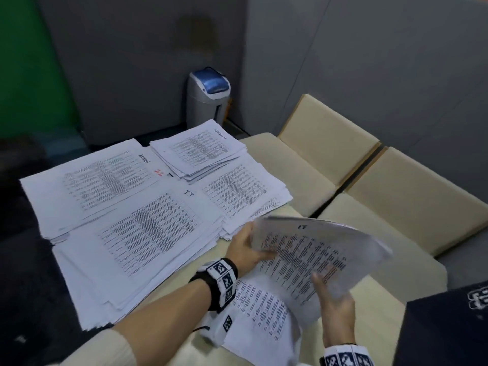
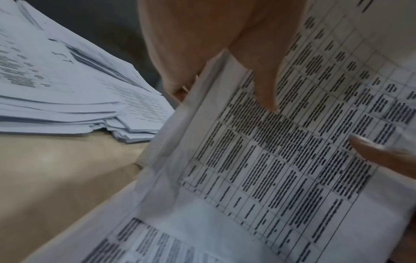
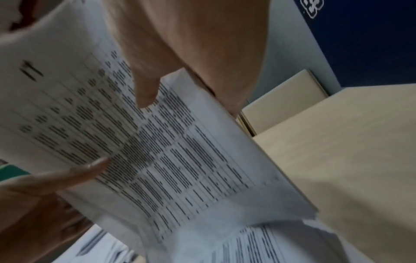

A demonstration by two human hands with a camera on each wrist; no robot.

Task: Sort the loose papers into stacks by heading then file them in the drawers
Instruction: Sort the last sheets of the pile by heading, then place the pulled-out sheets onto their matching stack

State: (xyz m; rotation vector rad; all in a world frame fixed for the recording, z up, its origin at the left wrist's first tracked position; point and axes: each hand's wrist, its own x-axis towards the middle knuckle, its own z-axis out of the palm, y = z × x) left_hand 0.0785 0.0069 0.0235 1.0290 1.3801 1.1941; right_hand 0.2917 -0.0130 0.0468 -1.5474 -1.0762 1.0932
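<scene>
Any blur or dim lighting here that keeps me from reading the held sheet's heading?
Head view: dim room, held sheet motion-smeared, heading only roughly legible. Left wrist view: table text sharp near the left hand, heading out of frame. Right wrist view: right hand and sheet blurred, heading a dark smudge.

Right hand (image 3: 191, 44) enters from 12 o'clock, thumb on the printed face of a sheaf (image 3: 157, 151), the fingers behind its edge: a firm grip. The sheaf is tilted, printed with a ruled table of dark text, heading at 10 o'clock. Left hand (image 3: 45, 178) comes in from 9 o'clock, thumb flat on the same face. More printed papers (image 3: 258, 245) lie below at 6 o'clock. Beige worktop (image 3: 349, 160) fills 3 to 5 o'clock. Dark blue cloth (image 3: 371, 35) with a white mark sits at 1 o'clock. Image is blurred.
</scene>
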